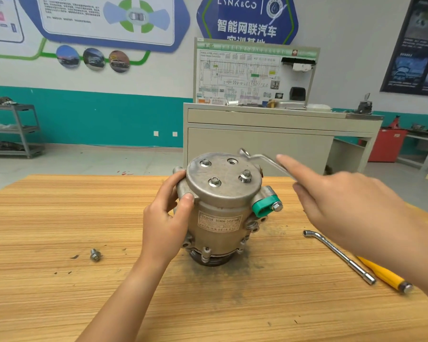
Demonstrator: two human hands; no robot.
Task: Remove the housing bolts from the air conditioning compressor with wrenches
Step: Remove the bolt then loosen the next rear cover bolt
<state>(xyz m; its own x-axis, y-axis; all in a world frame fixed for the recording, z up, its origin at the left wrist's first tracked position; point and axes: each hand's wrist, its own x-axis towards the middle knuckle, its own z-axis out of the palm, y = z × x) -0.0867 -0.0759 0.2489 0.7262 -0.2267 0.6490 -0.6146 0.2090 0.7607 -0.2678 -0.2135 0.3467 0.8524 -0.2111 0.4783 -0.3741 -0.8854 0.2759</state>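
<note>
The grey air conditioning compressor (223, 206) stands upright on the wooden table (59, 280). Its round top cover carries three bolts (214, 181), and one of them (245, 175) is raised above the cover. My left hand (169, 213) grips the cover's left rim. My right hand (336, 203) holds an offset ring wrench (262, 160) with the index finger stretched along its shank. The wrench's ring end hovers above the cover's far right edge, off the bolts. One loose bolt (95, 254) lies on the table to the left.
An L-shaped socket wrench (341, 257) and a yellow-handled tool (383, 276) lie on the table to the right, partly under my right forearm. A green cap with a bolt (266, 206) sticks out of the compressor's right side. A grey cabinet (269, 139) stands behind the table.
</note>
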